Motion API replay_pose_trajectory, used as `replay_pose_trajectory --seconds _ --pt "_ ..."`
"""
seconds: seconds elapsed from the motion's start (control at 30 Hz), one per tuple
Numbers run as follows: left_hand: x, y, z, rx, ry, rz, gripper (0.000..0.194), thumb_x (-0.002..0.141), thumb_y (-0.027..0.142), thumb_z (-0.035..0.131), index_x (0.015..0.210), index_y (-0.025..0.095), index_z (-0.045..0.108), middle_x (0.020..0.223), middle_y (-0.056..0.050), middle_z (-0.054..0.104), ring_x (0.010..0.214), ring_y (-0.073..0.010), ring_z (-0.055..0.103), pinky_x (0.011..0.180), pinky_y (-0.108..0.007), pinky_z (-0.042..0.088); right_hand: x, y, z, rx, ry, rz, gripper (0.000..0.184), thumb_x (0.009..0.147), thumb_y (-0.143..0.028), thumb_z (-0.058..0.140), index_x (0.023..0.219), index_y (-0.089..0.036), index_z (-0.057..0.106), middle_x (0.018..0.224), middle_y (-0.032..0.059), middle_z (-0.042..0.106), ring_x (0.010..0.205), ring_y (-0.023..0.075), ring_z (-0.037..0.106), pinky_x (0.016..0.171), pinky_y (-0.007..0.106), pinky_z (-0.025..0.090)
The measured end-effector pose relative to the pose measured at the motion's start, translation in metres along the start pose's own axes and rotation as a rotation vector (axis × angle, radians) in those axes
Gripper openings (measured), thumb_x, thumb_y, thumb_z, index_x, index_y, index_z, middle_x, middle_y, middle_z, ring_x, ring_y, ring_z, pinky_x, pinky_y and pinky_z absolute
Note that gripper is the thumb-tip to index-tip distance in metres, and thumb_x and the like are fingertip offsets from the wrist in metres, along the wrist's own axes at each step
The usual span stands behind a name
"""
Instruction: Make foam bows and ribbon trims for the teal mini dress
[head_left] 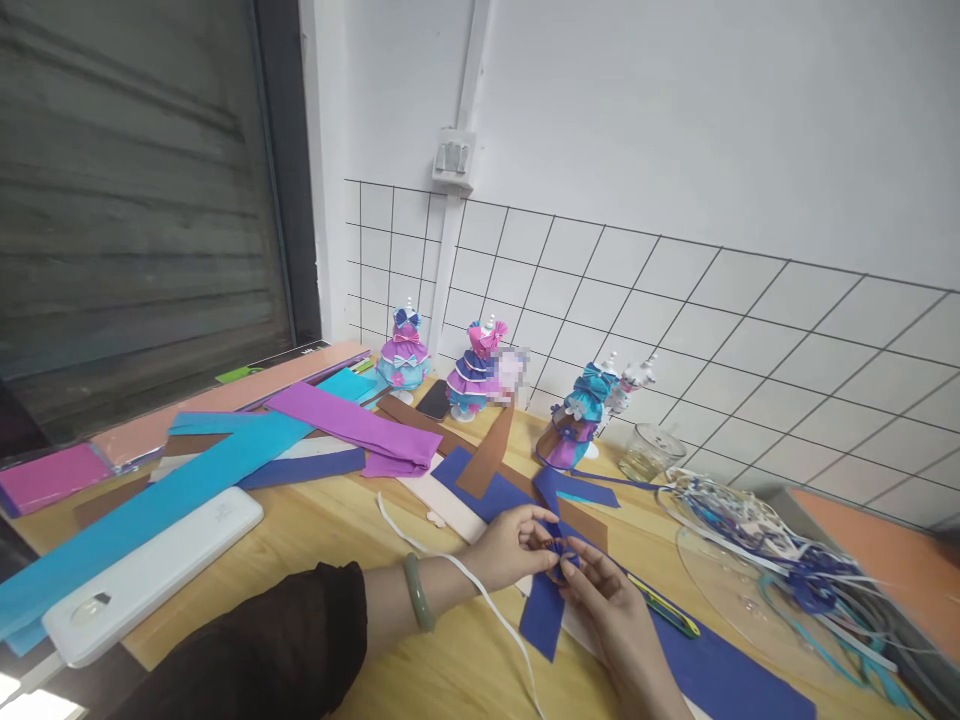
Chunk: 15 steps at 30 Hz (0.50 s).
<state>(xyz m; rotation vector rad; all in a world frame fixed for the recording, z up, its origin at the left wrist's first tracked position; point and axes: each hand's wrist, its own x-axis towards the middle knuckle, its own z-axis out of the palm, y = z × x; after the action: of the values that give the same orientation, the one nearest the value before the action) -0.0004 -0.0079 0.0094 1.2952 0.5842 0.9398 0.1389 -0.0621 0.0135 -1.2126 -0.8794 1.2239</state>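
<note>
My left hand (514,548) and my right hand (611,605) meet over the table, both pinching a gathered dark blue paper strip (541,618). One end of the strip hangs below my fingers, and another part rises behind them. Brown edging shows around the pleated part, too small to make out. Under and beside my hands lie more dark blue sheets (739,660) and a brown strip (487,455). A yellow-green cutter (667,610) rests just right of my right hand. A white cord (480,585) passes over my left wrist, near a green bangle (418,592).
Small dress forms in paper dresses stand at the back, including a pink-blue one (405,360) and a teal one (589,395). Purple (360,425) and turquoise (225,465) strips, plus a white power bank (154,575), lie left. Scraps (750,530) and a glass jar (651,452) are right.
</note>
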Motion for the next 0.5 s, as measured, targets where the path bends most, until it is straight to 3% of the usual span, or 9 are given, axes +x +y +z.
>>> replay_pose_trajectory --seconds 0.23,0.5 --pt "-0.0026 0.005 0.0019 0.045 -0.008 -0.032 0.042 0.061 0.015 0.065 0.1 0.013 0.051 0.075 -0.001 0.055 0.071 -0.0099 0.054 0.069 -0.026 0.042 0.0016 0.0026 -0.0007 0.088 -0.03 0.0 0.046 0.053 -0.031 0.077 0.092 -0.016 0.058 0.071 0.0018 0.065 0.073 0.0201 0.063 0.07 0.035 0.051" --pt "-0.0048 0.0058 0.0016 0.111 -0.013 -0.014 0.04 0.064 0.015 0.062 0.103 0.013 0.05 0.076 -0.001 0.055 0.069 -0.0097 0.053 0.067 -0.025 0.041 0.0016 0.006 -0.0033 0.104 -0.042 0.032 0.04 0.059 -0.028 0.075 0.093 -0.016 0.057 0.072 0.0003 0.063 0.069 0.0159 0.061 0.066 0.03 0.051"
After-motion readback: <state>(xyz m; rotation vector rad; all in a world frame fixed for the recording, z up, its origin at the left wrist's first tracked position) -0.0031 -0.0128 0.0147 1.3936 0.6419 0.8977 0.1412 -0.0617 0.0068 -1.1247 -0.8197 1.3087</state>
